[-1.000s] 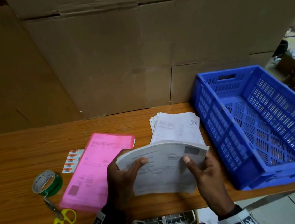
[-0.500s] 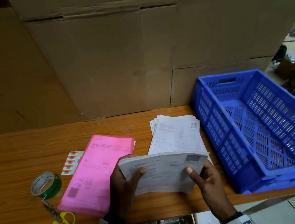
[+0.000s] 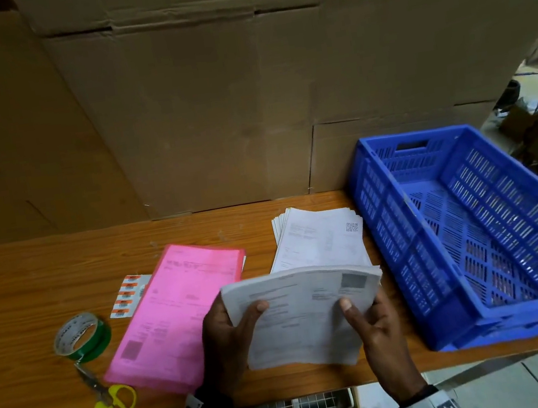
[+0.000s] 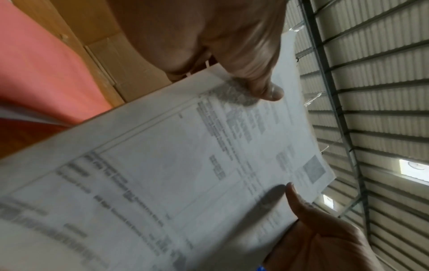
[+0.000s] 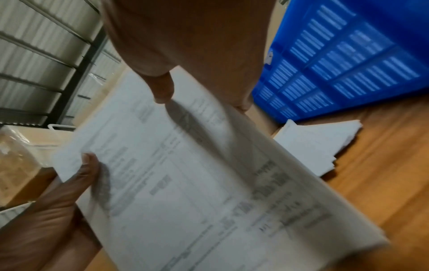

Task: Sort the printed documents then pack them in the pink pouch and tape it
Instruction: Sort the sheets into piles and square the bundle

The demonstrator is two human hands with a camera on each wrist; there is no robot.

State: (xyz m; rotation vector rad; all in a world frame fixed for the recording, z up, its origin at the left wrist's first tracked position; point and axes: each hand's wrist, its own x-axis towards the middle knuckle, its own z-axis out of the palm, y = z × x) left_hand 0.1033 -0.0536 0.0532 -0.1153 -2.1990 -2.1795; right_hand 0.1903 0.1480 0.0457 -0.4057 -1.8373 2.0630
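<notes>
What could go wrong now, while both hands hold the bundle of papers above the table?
1. The held bundle is bowed and pinched only at its sides by the left hand and right hand; sheets might slip out and lose their order.
2. It hangs over the table's near edge, so a dropped sheet could fall to the floor.
3. The fanned stack lies just behind; dropped sheets could mix with it.
</notes>
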